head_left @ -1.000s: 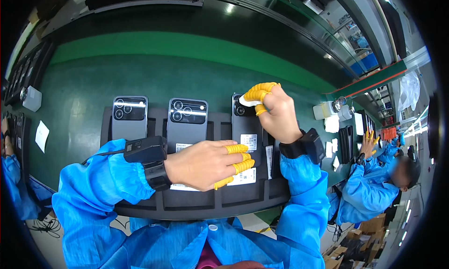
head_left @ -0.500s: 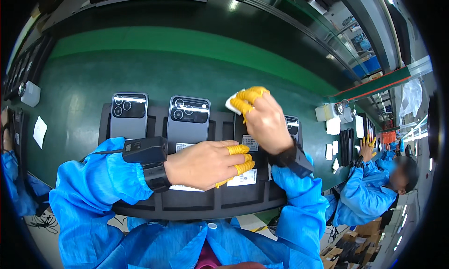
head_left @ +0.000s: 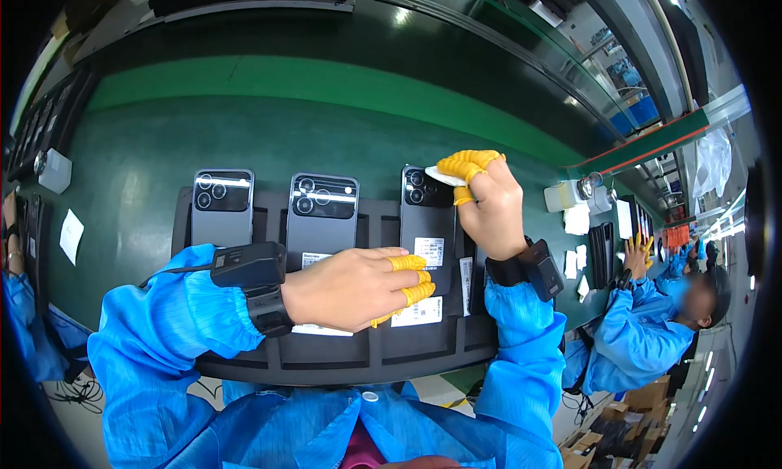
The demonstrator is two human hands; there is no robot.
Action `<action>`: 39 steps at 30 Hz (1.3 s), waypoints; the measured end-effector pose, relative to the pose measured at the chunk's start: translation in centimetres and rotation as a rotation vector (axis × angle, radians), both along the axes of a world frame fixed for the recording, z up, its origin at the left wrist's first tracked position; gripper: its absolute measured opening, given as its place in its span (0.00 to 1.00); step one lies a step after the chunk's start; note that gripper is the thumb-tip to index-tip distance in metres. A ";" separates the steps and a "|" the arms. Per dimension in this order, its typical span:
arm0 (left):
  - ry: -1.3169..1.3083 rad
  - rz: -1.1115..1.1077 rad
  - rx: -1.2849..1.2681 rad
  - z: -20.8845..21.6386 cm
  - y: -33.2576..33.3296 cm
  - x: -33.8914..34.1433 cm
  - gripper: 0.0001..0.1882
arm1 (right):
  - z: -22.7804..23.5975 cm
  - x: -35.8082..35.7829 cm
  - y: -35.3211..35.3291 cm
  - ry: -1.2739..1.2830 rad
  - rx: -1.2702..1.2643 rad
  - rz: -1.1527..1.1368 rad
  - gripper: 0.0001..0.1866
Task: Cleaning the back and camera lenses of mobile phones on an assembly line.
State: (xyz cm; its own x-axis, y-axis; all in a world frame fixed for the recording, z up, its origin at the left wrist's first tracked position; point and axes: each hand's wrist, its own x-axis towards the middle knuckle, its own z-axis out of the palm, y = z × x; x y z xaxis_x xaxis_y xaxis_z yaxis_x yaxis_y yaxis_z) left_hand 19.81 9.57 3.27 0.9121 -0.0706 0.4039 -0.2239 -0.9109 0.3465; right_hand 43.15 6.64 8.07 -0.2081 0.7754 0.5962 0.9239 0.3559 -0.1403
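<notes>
Lying lens side up in the right part of the black tray (head_left: pixel 322 356), the phone (head_left: pixel 415 216) has its lens end far and its near end by the left hand (head_left: pixel 346 286). A white label (head_left: pixel 429 251) sits on its back.

Right hand (head_left: pixel 495 212): fingers bent and closed in a pinch on a white cloth (head_left: pixel 444 176), which is at the far right corner of the phone's lens panel; contact appears likely. Left hand: palm down, fingers loosely extended over the phone's near end, closed around nothing; how firmly it bears down cannot be told. Both hands have yellow covers on some fingers.

Handling, as judged: the phone is likely stiff, fairly light and slippery on its smooth back; the glossy panel and lenses are the fragile part. Sound hold is by the two long side edges, clear of lenses and label. The cloth is likely soft and nearly weightless, best pinched at its folded edge.

Two similar phones, the middle phone (head_left: pixel 323 226) and the left phone (head_left: pixel 221 223), lie farther left in the tray. Beyond, on the green table (head_left: pixel 155 147): a paper (head_left: pixel 71 237) at left.
</notes>
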 end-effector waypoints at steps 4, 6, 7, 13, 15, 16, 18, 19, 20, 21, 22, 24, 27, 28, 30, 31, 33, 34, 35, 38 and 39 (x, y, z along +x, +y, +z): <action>-0.030 0.002 -0.024 0.2 0.0 0.0 0.22 | 0.1 -0.3 0.2 -0.050 -0.027 0.102 0.17; -0.020 0.002 -0.023 0.2 0.1 0.0 0.22 | -0.3 -0.1 0.0 -0.056 -0.108 0.059 0.17; -0.008 0.000 -0.021 0.2 0.1 0.0 0.22 | -0.4 -0.3 0.0 -0.056 -0.109 0.060 0.17; -0.019 -0.001 -0.015 0.3 0.1 0.1 0.22 | -0.6 -2.8 0.6 -0.129 -0.035 0.173 0.14; -0.013 -0.004 -0.012 0.2 0.2 0.2 0.22 | -0.5 -2.2 1.7 -0.158 -0.019 0.116 0.12; -0.036 0.008 0.003 0.1 0.1 0.1 0.24 | -0.4 -1.8 2.1 -0.192 -0.002 0.058 0.11; -0.056 0.027 0.021 -0.2 0.2 -0.3 0.25 | -0.2 -0.1 2.3 -0.210 -0.003 -0.010 0.10; -0.033 0.020 0.014 -0.4 0.0 -0.1 0.23 | -0.3 1.1 1.5 -0.190 -0.033 -0.099 0.10; -0.010 0.013 0.007 -0.4 0.0 0.0 0.22 | -0.4 1.9 0.7 -0.169 -0.063 -0.188 0.10; -0.012 0.016 0.006 -0.2 0.0 0.1 0.22 | -0.2 2.0 0.1 -0.143 -0.098 -0.247 0.11; -0.016 0.014 -0.002 0.1 -0.1 0.1 0.21 | -0.1 1.9 0.2 -0.146 -0.099 -0.244 0.11; -0.019 0.003 -0.010 0.2 -0.1 0.3 0.21 | -0.1 0.7 0.5 0.041 0.035 -0.069 0.14; 0.000 0.008 -0.011 0.2 0.1 0.0 0.21 | -0.5 -1.9 1.1 -0.021 -0.022 0.087 0.17; 0.006 0.008 -0.008 0.4 0.1 0.0 0.20 | -0.6 -2.2 1.1 -0.049 -0.041 0.109 0.17; 0.014 0.014 -0.007 0.4 0.1 -0.2 0.20 | -0.7 -1.8 1.0 -0.074 -0.025 0.091 0.15; 0.015 0.014 0.012 0.5 0.1 -0.2 0.22 | -0.1 -0.7 0.6 -0.143 -0.050 0.022 0.15; 0.017 0.022 0.032 0.3 0.2 -0.1 0.25 | 0.6 1.3 -0.3 -0.186 -0.060 -0.092 0.13; -0.005 0.019 0.007 0.0 0.0 0.0 0.22 | 0.6 2.7 -1.2 -0.220 -0.119 -0.182 0.12; -0.027 0.016 -0.019 -0.1 -0.1 0.1 0.20 | 0.7 3.4 -1.6 -0.150 -0.136 -0.216 0.12; 0.016 -0.001 -0.022 0.3 0.0 0.2 0.20 | 1.0 2.5 -1.3 -0.010 -0.087 -0.167 0.13; 0.018 0.002 -0.024 0.2 0.0 0.1 0.20 | 0.9 1.6 -1.0 0.063 -0.020 -0.082 0.13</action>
State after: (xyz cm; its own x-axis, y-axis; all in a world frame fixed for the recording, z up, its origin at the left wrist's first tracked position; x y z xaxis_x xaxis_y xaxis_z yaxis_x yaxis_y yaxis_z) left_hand 19.92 9.61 3.48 0.9193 -0.0587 0.3892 -0.2154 -0.9026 0.3726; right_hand 44.73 5.67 8.99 -0.1057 0.8004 0.5901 0.9391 0.2755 -0.2055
